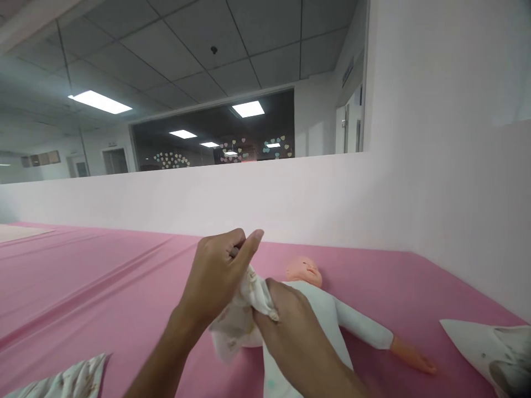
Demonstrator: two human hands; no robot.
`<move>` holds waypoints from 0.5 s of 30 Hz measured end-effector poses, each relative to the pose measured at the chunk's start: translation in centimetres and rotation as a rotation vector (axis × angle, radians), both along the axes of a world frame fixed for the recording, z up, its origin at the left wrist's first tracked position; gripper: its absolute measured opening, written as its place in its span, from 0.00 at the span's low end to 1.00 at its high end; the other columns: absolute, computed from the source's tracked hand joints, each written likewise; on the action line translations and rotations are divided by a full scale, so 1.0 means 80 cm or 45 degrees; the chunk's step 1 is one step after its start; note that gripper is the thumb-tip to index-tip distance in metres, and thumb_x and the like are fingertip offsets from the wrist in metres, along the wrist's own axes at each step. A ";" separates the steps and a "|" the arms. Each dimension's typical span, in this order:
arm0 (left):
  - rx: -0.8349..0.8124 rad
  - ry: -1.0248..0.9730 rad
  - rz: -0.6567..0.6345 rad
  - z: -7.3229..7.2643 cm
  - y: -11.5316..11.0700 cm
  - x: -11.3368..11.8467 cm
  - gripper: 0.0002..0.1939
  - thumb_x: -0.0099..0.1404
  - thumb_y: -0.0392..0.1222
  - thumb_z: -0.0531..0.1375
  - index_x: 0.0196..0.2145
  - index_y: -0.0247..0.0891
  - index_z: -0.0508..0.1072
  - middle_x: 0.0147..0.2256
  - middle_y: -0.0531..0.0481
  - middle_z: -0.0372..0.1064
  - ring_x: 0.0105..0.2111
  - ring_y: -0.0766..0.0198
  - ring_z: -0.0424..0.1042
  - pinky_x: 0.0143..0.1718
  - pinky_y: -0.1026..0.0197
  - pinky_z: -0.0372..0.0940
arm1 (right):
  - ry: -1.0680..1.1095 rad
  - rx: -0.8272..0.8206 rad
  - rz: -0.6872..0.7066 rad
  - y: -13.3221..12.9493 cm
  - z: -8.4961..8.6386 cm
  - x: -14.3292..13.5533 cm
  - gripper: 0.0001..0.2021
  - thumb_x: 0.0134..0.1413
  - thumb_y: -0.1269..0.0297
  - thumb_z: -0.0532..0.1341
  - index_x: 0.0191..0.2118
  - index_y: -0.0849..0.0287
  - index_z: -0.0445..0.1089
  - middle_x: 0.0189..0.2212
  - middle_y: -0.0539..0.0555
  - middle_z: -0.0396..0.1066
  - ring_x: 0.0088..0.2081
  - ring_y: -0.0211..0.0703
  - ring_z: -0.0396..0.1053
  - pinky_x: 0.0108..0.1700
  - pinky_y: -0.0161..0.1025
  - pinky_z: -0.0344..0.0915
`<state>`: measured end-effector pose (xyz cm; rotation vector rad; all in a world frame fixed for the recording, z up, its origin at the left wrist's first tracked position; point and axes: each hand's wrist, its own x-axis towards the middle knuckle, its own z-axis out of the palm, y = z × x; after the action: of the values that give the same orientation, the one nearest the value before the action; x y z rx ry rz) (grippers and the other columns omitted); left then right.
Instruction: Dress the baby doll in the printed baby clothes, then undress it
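Item: one patterned cloth [259, 296], white, with small brownish and yellowish printed motifs; soft, thin, crumpled. It is located at the hands, its upper part being bunched into a twisted fold between them, its lower part hanging loose and slightly blurred below the grip.

Left hand [218, 271]: curled closed, the cloth being gripped at its lower inner edge; back of the hand turned toward the viewer, thumb extended up and to the right, forearm brought in from below left. Right hand [292, 315]: set lower and just right of the left, back uppermost, forearm brought in from below right; the twisted fold is touched at its thumb side. Its fingers are largely hidden, so whether it is closed on the cloth cannot be told.

Beneath and right of the grip: one doll [326, 309], laid face up, dressed in white, partly covered by the right hand. Its head is placed beyond the grip, its visible arm stretched out to the right.

Support: pink surface [136, 287], creased left of the grip. Well left and nearer: a second patterned cloth [68, 381]. Well right: a white fabric piece [473, 342], cut by the frame. Beyond the grip: a white wall [290, 204], surmounted by a glass pane [199, 66].
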<state>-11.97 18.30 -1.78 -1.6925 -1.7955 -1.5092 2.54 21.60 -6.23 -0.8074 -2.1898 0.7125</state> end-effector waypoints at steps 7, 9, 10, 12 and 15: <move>-0.374 -0.196 -0.338 -0.001 -0.002 -0.050 0.24 0.63 0.60 0.57 0.23 0.37 0.63 0.21 0.56 0.56 0.20 0.72 0.54 0.20 0.70 0.52 | 0.480 -0.671 -0.105 0.035 0.021 0.031 0.12 0.56 0.56 0.57 0.40 0.58 0.70 0.29 0.50 0.72 0.30 0.42 0.72 0.29 0.35 0.67; -0.564 -0.173 -0.539 -0.003 0.004 -0.056 0.21 0.63 0.60 0.57 0.31 0.37 0.70 0.25 0.54 0.62 0.24 0.70 0.60 0.23 0.69 0.56 | 0.580 -0.774 -0.111 0.042 0.028 0.045 0.17 0.55 0.53 0.59 0.46 0.57 0.70 0.30 0.52 0.74 0.29 0.44 0.73 0.29 0.37 0.69; -0.657 -0.132 -0.615 -0.004 0.008 -0.056 0.20 0.62 0.59 0.58 0.35 0.37 0.71 0.28 0.52 0.64 0.26 0.68 0.62 0.25 0.68 0.58 | 0.630 -0.780 -0.098 0.045 0.032 0.053 0.18 0.56 0.52 0.58 0.47 0.57 0.71 0.30 0.53 0.74 0.29 0.44 0.73 0.29 0.37 0.69; -0.832 -0.009 -0.693 -0.008 0.016 -0.051 0.20 0.60 0.57 0.61 0.41 0.38 0.72 0.32 0.51 0.66 0.30 0.66 0.63 0.29 0.66 0.61 | 0.712 -0.753 -0.067 0.049 0.038 0.067 0.19 0.57 0.51 0.57 0.47 0.58 0.71 0.30 0.54 0.75 0.29 0.46 0.73 0.29 0.38 0.69; -0.992 0.136 -0.735 -0.016 0.027 -0.034 0.19 0.58 0.55 0.63 0.41 0.40 0.72 0.37 0.50 0.68 0.33 0.64 0.64 0.33 0.64 0.62 | 0.799 -0.549 -0.047 0.051 0.042 0.081 0.17 0.58 0.52 0.56 0.45 0.58 0.73 0.33 0.56 0.76 0.35 0.48 0.74 0.33 0.39 0.70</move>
<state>-14.68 20.45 -3.03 -2.7803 -2.0957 -0.8504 9.03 25.65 -2.90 -0.7012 -1.4734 1.2508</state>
